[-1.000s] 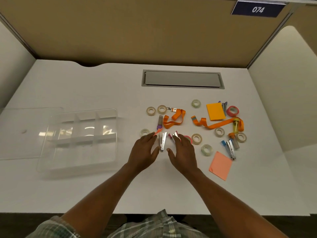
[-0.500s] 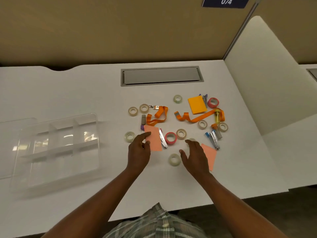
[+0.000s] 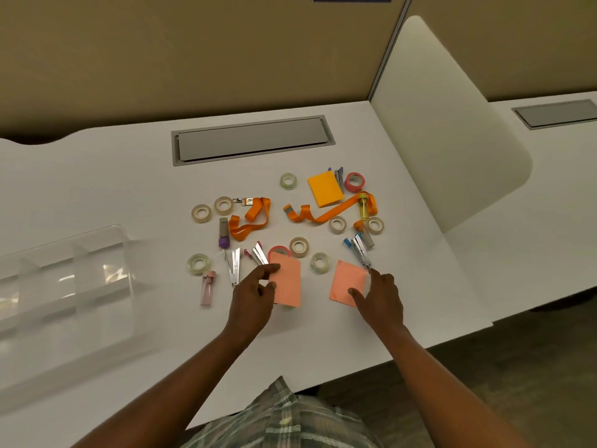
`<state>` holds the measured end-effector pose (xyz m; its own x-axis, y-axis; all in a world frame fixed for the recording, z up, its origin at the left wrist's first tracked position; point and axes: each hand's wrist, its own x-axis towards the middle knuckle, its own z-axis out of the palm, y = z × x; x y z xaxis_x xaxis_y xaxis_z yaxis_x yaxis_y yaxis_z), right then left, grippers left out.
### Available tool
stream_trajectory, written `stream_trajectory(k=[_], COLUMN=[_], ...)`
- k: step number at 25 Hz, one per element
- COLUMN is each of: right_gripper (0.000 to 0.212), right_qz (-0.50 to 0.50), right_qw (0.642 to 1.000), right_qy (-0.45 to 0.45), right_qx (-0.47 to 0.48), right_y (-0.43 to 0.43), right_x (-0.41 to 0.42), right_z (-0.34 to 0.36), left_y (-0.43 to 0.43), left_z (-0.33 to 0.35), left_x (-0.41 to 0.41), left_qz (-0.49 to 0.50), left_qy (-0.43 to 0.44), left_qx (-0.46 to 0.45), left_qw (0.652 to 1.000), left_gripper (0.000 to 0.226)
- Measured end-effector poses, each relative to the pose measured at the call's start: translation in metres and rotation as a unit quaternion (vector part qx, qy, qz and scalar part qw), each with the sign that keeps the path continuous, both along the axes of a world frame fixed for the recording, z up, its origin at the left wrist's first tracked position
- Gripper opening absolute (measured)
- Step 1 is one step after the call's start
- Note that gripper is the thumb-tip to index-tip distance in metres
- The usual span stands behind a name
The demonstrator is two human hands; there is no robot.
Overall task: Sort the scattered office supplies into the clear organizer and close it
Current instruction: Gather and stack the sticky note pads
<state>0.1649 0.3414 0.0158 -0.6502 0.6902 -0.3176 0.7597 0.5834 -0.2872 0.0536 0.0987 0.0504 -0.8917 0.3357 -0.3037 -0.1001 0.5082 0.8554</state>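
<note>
My left hand [image 3: 252, 295] pinches a salmon sticky-note pad [image 3: 287, 281] by its left edge, lifted a little over the desk. My right hand [image 3: 379, 294] pinches a second salmon pad [image 3: 345, 279] at its right side, thumb on top. The clear organizer [image 3: 80, 279] lies at the left with its dividers showing and nothing in the visible compartments. Scattered beyond my hands are several tape rolls [image 3: 298, 246], small staplers [image 3: 233, 265], two orange lanyards [image 3: 255, 218], an orange sticky pad [image 3: 325, 188], a pink tape roll [image 3: 354, 182] and a pink tube [image 3: 206, 287].
A grey cable hatch [image 3: 252, 140] is set in the white desk [image 3: 97, 176] behind the supplies. A rounded white divider [image 3: 445, 124] stands at the right, with another desk beyond. The desk's front edge runs just below my forearms.
My view swung right, so the organizer slid to the left edge. My left hand carried its salmon pad rightward over the pink tape roll. My right hand closed onto the second salmon pad.
</note>
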Motion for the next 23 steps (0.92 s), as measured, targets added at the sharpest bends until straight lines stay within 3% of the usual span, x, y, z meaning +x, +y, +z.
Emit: stream_trajectory(k=[3,7,23], right_gripper=[0.073,0.074,0.097], right_qz=[0.1,0.157,0.173], right_qw=[0.993,0.982,0.966], right_qy=[-0.054,-0.086,-0.178], right_qx=[0.035,0.064,0.07], right_y=[0.007,0.011,0.028], right_x=[-0.01,-0.021,-0.053], right_z=[0.001,0.0,-0.002], left_y=[0.006,0.01,0.04], left_z=[0.003,0.003,0.014], left_x=[0.005,0.011,0.032], left_qz=[-0.005,0.003,0.052], left_qy=[-0.01,-0.023,-0.059], left_qx=[0.002,0.008,0.025], left_qw=[1.0,1.0,0.997], left_gripper=[0.034,0.035,0.033])
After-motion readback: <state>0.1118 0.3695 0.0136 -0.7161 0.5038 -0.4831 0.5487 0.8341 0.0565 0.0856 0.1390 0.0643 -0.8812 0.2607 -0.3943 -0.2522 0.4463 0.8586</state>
